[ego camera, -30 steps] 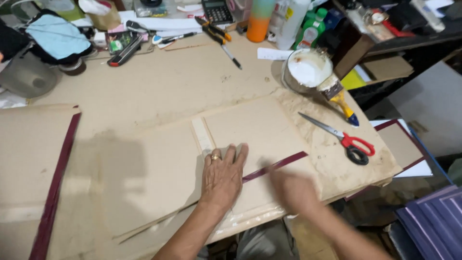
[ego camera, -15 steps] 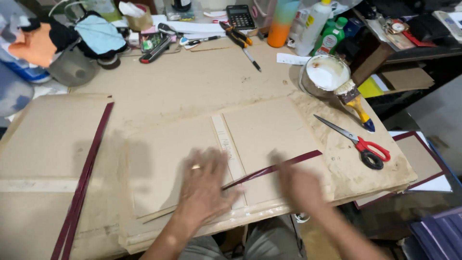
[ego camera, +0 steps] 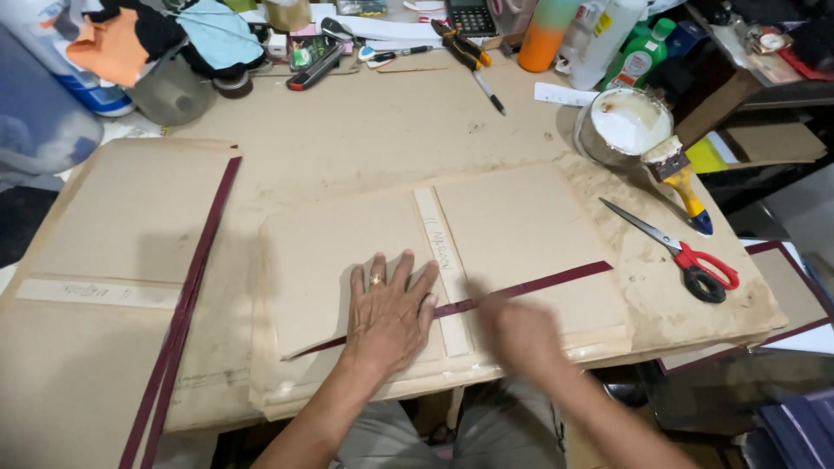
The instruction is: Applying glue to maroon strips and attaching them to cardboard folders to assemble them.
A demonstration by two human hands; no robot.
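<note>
Since prev frame left hand (ego camera: pixel 389 317) slid onto maroon strip (ego camera: pixel 521 289), flat/open; right hand (ego camera: pixel 519 334) blurred, grip unclear; bowl (ego camera: pixel 627 124) w/ white paste.

Red-handled scissors (ego camera: pixel 686 252), glue tub (ego camera: pixel 627 124), brush (ego camera: pixel 682 180), calculator (ego camera: pixel 473 16)

You are looking down on a wide workbench (ego camera: pixel 365 130) with a tan, dusty top, stained in patches. Its far edge is crowded with clutter: a calculator (ego camera: pixel 473 16), pens, bottles (ego camera: pixel 608 30) and an orange-and-green cup (ego camera: pixel 543 35). At your far left a grey tin (ego camera: pixel 169 91) stands under a heap of coloured cloth (ego camera: pixel 156 35), beside a big pale container (ego camera: pixel 43 104). To your right a dark shelf unit (ego camera: pixel 764 95) holds cardboard pieces and small odds and ends. Below the bench's near edge the floor lies in deep shadow, and you cannot really tell what it is made of. The light is even and soft, falling from above, with faint shadows on the top.
</note>
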